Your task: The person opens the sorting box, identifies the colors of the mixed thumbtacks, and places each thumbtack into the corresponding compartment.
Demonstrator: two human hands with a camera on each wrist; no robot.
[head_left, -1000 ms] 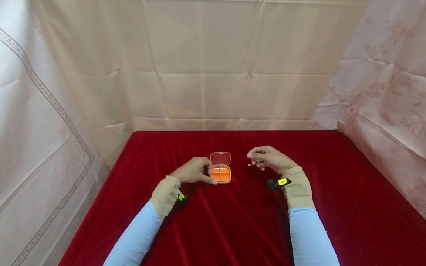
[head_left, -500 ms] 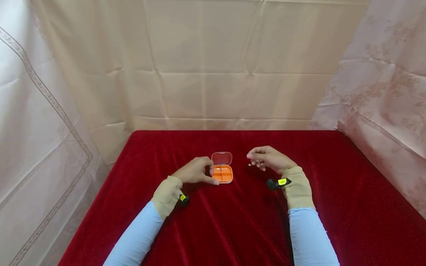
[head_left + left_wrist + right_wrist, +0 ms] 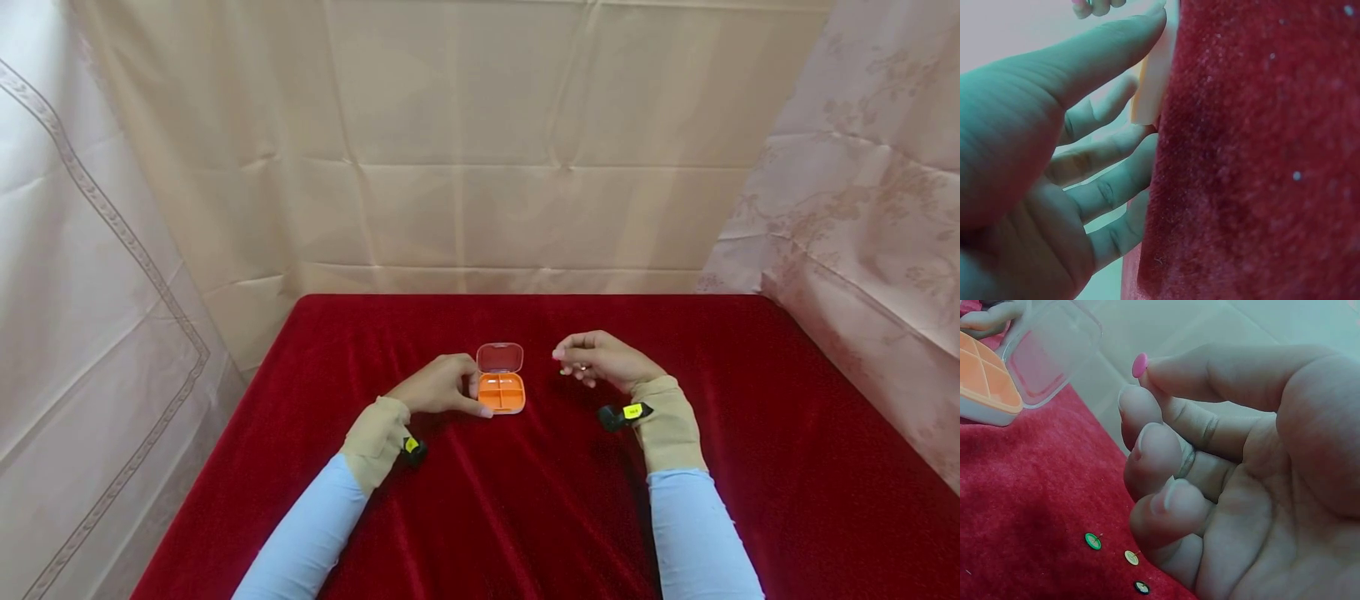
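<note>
An orange pill box (image 3: 501, 393) with several compartments sits on the red cloth, its clear lid (image 3: 499, 358) raised at the back. My left hand (image 3: 438, 385) grips the box's left side, thumb at the front corner and fingers behind it. In the left wrist view, the pale side of the pill box (image 3: 1155, 81) shows beyond the thumb. To the right, my right hand (image 3: 609, 360) pinches a pink thumbtack (image 3: 1140, 365) between thumb and index finger, the other fingers curled. Below it on the cloth lie a green thumbtack (image 3: 1092, 541), a yellow thumbtack (image 3: 1132, 557) and a black thumbtack (image 3: 1141, 587).
Red velvet cloth (image 3: 540, 517) covers the table. A beige curtain (image 3: 510, 150) hangs behind it, with pale patterned curtains at both sides. Each wrist wears a beige band with a small black camera (image 3: 612, 417).
My left hand and the pill box shifted slightly right, then held still. My right hand has just moved a little left with the pink thumbtack, partly covering the light-coloured tack below.
</note>
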